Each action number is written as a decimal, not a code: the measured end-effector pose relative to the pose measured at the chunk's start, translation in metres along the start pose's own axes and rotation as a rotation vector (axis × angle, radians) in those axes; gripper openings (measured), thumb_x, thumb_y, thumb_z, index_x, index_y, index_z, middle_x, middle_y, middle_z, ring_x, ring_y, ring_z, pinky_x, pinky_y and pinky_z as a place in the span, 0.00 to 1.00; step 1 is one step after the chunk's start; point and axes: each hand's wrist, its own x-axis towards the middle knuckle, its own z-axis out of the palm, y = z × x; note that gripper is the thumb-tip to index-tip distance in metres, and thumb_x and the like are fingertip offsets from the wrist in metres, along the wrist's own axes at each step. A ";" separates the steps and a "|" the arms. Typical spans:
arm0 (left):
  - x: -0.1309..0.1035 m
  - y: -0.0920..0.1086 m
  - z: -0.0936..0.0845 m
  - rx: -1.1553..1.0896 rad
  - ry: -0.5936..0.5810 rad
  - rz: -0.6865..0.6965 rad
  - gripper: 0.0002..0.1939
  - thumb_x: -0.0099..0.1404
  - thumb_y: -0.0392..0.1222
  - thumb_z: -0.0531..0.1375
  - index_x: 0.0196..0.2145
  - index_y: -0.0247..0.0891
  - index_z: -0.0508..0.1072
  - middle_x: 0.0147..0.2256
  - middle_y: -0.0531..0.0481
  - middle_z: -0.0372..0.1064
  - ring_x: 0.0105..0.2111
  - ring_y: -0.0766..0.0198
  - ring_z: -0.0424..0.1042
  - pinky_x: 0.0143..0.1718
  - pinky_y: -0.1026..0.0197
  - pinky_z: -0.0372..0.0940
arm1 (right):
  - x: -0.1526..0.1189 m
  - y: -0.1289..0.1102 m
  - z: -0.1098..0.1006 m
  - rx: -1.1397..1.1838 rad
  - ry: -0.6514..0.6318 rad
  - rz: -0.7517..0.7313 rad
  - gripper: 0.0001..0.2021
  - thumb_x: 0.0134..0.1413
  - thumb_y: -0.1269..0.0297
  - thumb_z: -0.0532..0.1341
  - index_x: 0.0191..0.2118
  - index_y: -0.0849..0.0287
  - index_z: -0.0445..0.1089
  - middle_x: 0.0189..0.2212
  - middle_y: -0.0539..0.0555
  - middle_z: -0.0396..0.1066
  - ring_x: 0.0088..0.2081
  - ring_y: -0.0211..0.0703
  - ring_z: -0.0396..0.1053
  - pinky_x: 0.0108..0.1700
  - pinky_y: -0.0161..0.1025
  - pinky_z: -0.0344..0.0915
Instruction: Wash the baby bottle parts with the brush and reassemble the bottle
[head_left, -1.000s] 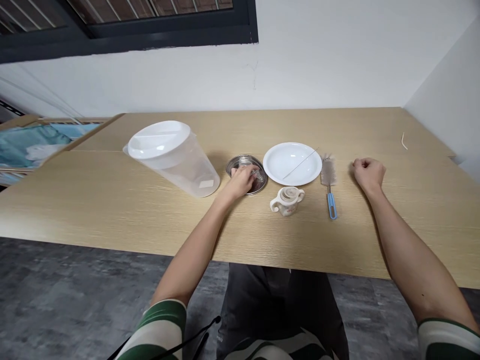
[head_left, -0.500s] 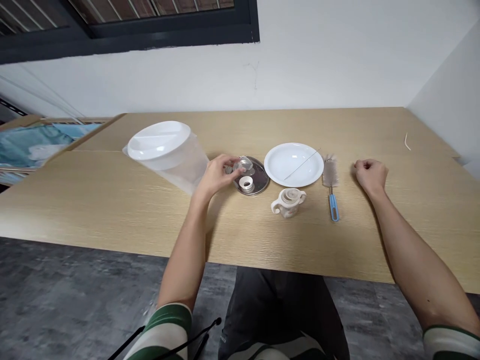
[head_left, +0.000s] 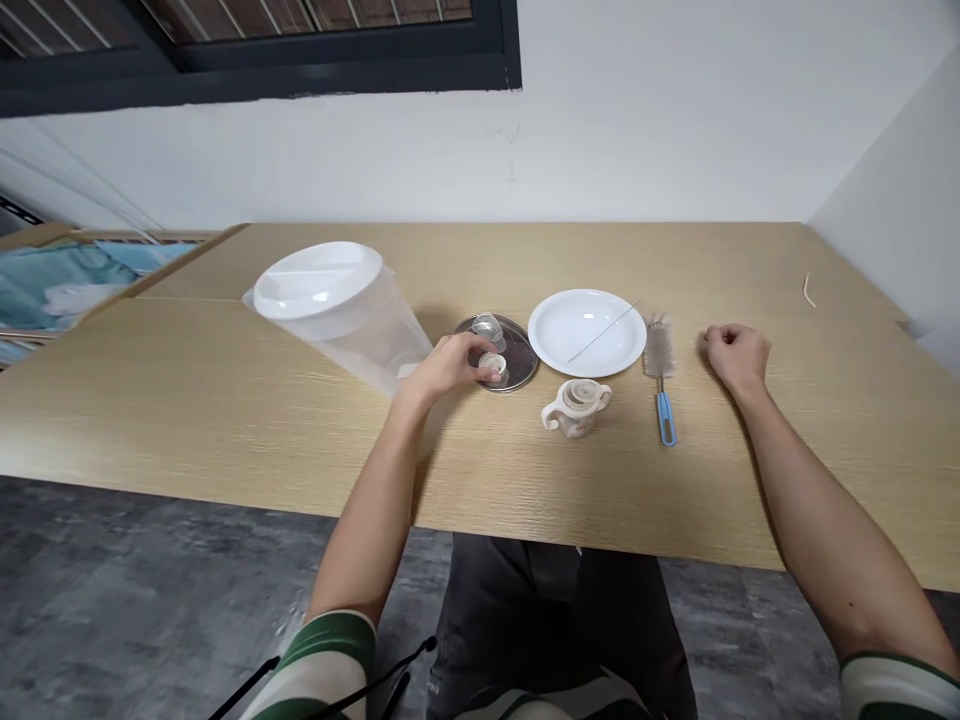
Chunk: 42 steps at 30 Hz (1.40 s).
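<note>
My left hand [head_left: 459,363] reaches over a round metal tray [head_left: 523,365], with thumb and fingers closed around a small white screw ring [head_left: 493,366]. Just behind the fingers, a clear dome-shaped cap [head_left: 487,328] rests on the same tray. To the right of the tray stands a small two-handled baby bottle [head_left: 578,408], clear-bodied, its top uncapped. My right hand [head_left: 737,354] lies on the table in a loose fist, apart from every object; nothing shows in it. Nearest to it is a bottle brush [head_left: 661,375] with a blue handle.
A white bowl [head_left: 555,330] behind the bottle has a thin rod [head_left: 604,331] lying across it. A tall translucent lidded pitcher [head_left: 352,310] stands left of the tray. A short white curved piece [head_left: 808,291] lies at the far right of the wooden table [head_left: 300,430].
My left hand has let go of the clear cap, leaving it on the tray, and moved slightly nearer me onto the white ring. My right hand stays in its fist.
</note>
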 end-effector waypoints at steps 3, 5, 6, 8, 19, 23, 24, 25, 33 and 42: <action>-0.003 0.007 -0.001 0.016 -0.055 -0.038 0.19 0.53 0.51 0.67 0.43 0.45 0.79 0.37 0.51 0.78 0.39 0.54 0.75 0.40 0.57 0.66 | 0.000 0.000 -0.001 0.005 -0.004 -0.015 0.13 0.51 0.60 0.57 0.19 0.57 0.63 0.15 0.48 0.56 0.24 0.42 0.60 0.32 0.40 0.52; -0.004 0.011 -0.001 0.041 -0.071 -0.040 0.18 0.55 0.48 0.66 0.44 0.45 0.78 0.37 0.51 0.78 0.38 0.55 0.75 0.39 0.59 0.65 | 0.000 0.000 -0.001 0.005 -0.010 -0.023 0.13 0.51 0.59 0.56 0.19 0.57 0.63 0.15 0.48 0.56 0.24 0.41 0.59 0.32 0.40 0.52; -0.004 0.012 0.000 0.058 -0.071 -0.036 0.18 0.55 0.47 0.66 0.45 0.45 0.78 0.37 0.51 0.78 0.38 0.55 0.75 0.39 0.59 0.65 | 0.000 0.000 -0.001 0.004 -0.011 -0.024 0.13 0.51 0.59 0.56 0.19 0.57 0.63 0.15 0.48 0.56 0.24 0.41 0.59 0.32 0.40 0.52; -0.004 0.015 0.001 0.089 -0.064 -0.026 0.19 0.54 0.45 0.66 0.45 0.44 0.77 0.36 0.50 0.78 0.37 0.55 0.75 0.39 0.58 0.65 | 0.000 0.000 -0.001 0.002 -0.013 -0.023 0.13 0.51 0.59 0.56 0.19 0.57 0.63 0.16 0.48 0.57 0.24 0.42 0.60 0.32 0.40 0.52; -0.010 0.022 -0.002 0.000 0.233 0.076 0.19 0.53 0.42 0.64 0.45 0.39 0.75 0.43 0.49 0.78 0.38 0.56 0.77 0.43 0.58 0.68 | 0.000 -0.003 -0.001 -0.049 -0.044 -0.030 0.14 0.53 0.58 0.55 0.19 0.56 0.62 0.16 0.49 0.57 0.25 0.41 0.58 0.33 0.40 0.52; -0.011 0.023 -0.001 0.036 0.281 0.083 0.15 0.53 0.43 0.65 0.39 0.39 0.72 0.41 0.49 0.79 0.34 0.58 0.76 0.39 0.58 0.68 | -0.001 -0.004 -0.001 -0.061 -0.064 -0.027 0.14 0.53 0.58 0.56 0.20 0.56 0.63 0.18 0.51 0.61 0.25 0.42 0.59 0.34 0.41 0.53; -0.011 0.024 -0.001 0.043 0.291 0.099 0.13 0.53 0.43 0.65 0.36 0.39 0.72 0.41 0.49 0.79 0.34 0.58 0.76 0.39 0.58 0.68 | -0.001 -0.004 -0.001 -0.064 -0.069 -0.028 0.14 0.53 0.58 0.56 0.20 0.56 0.63 0.18 0.51 0.62 0.26 0.42 0.59 0.34 0.41 0.53; -0.011 0.024 -0.001 0.045 0.301 0.121 0.11 0.53 0.43 0.65 0.34 0.39 0.72 0.42 0.48 0.79 0.35 0.58 0.76 0.40 0.58 0.68 | -0.001 -0.004 -0.001 -0.067 -0.074 -0.032 0.14 0.54 0.58 0.56 0.20 0.56 0.63 0.19 0.51 0.62 0.26 0.42 0.59 0.34 0.41 0.53; -0.012 0.026 -0.002 0.039 0.351 0.255 0.10 0.55 0.41 0.64 0.35 0.38 0.76 0.45 0.46 0.78 0.46 0.55 0.77 0.50 0.57 0.69 | 0.000 -0.002 -0.001 -0.099 -0.080 -0.056 0.14 0.54 0.58 0.55 0.21 0.56 0.65 0.19 0.52 0.65 0.26 0.43 0.60 0.34 0.40 0.53; -0.014 0.028 -0.003 0.054 0.400 0.289 0.11 0.62 0.45 0.61 0.34 0.39 0.81 0.47 0.46 0.77 0.42 0.56 0.77 0.47 0.55 0.72 | 0.001 0.000 0.003 -0.138 -0.101 -0.057 0.14 0.55 0.57 0.54 0.24 0.58 0.69 0.23 0.57 0.70 0.28 0.45 0.61 0.35 0.40 0.54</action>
